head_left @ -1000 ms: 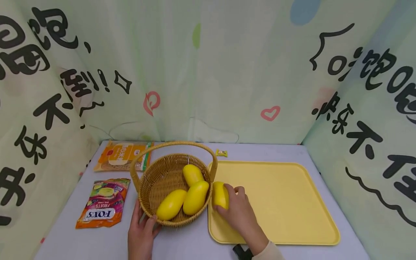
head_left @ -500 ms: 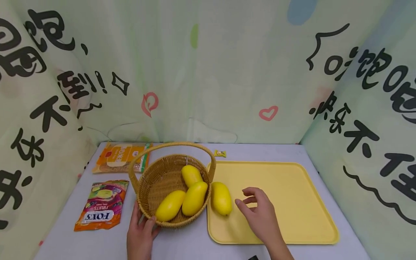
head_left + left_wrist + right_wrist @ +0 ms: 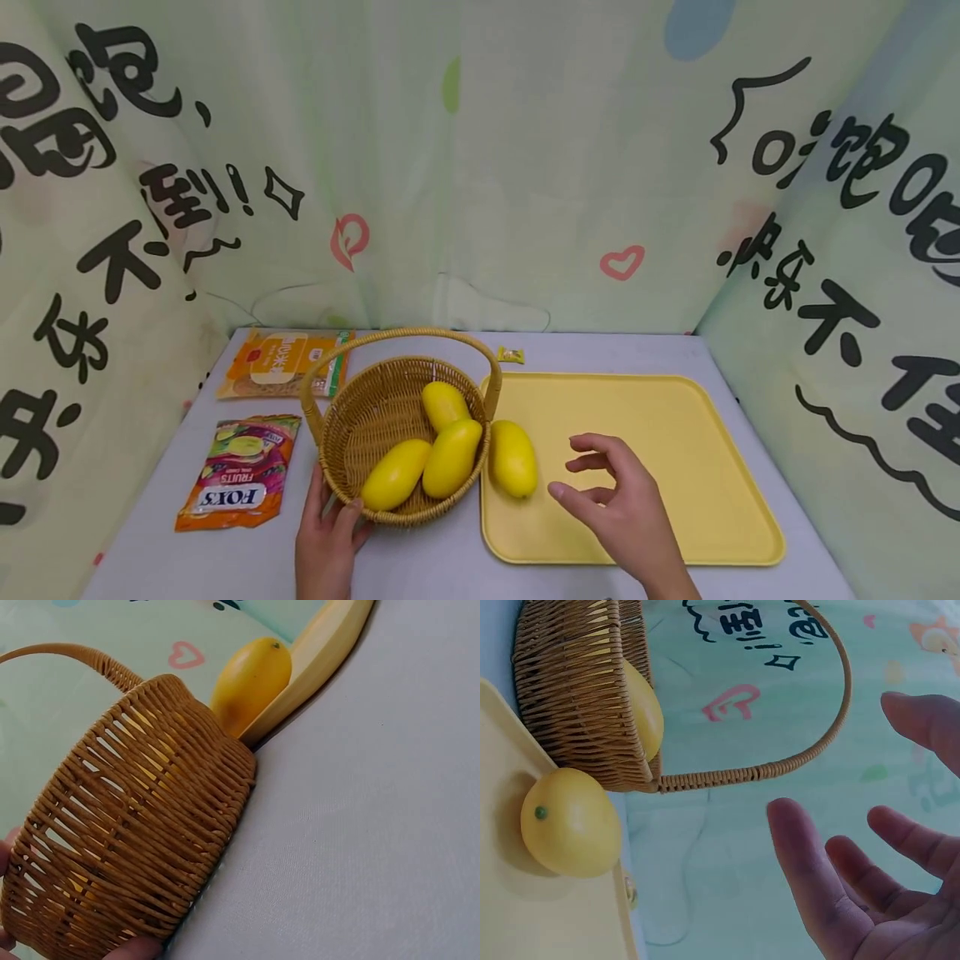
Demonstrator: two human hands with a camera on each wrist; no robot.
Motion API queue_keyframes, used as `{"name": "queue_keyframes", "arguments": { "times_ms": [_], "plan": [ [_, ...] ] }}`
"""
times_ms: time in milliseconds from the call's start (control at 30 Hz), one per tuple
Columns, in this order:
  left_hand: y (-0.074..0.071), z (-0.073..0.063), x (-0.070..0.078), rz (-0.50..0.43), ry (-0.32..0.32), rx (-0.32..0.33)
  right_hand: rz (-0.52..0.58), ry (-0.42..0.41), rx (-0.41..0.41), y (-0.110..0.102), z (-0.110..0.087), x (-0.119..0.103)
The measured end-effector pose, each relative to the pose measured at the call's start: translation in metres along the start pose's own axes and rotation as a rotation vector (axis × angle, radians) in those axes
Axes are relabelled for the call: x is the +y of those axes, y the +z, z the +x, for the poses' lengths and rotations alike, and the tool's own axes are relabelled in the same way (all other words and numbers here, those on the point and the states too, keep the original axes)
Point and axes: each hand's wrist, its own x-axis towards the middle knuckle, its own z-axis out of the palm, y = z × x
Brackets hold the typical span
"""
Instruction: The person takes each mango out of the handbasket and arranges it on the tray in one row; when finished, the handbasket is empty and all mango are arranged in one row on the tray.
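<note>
Only my head view showed three oval yellow fruits (image 3: 453, 457) inside the brown wicker basket (image 3: 363, 421); left hand (image 3: 325, 537) gripped it, right hand (image 3: 624, 505) gaped empty.

The basket handle (image 3: 405, 332) partly hides the far orange packet (image 3: 279, 363).

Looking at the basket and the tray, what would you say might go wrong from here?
The yellow fruit on the tray might roll, as neither hand holds it. If the left hand moves the basket, the three fruits inside could shift. The basket might also nudge the fruit beside it.
</note>
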Motion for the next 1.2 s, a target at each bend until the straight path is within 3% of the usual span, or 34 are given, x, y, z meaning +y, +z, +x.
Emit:
{"name": "queue_keyframes", "arguments": {
  "times_ms": [67,233,533,733,967,1200],
  "plan": [
    [0.0,0.0,0.0,-0.004,0.002,-0.002,-0.045,-0.03,-0.03,0.003,0.003,-0.002],
    [-0.001,0.0,0.0,0.003,0.001,-0.007,-0.129,-0.017,-0.104,0.017,0.013,-0.014],
    [-0.002,0.001,0.0,0.012,-0.008,-0.018,-0.36,-0.044,-0.148,0.054,0.033,-0.034],
    [-0.002,0.002,0.0,0.019,-0.013,-0.019,-0.396,-0.092,-0.234,0.076,0.049,-0.044],
    [-0.003,0.002,0.001,0.02,-0.013,-0.02,-0.419,-0.064,-0.33,0.096,0.065,-0.048],
    [-0.002,0.001,0.001,0.013,-0.019,-0.013,-0.451,-0.06,-0.374,0.113,0.075,-0.044]
  ]
}}
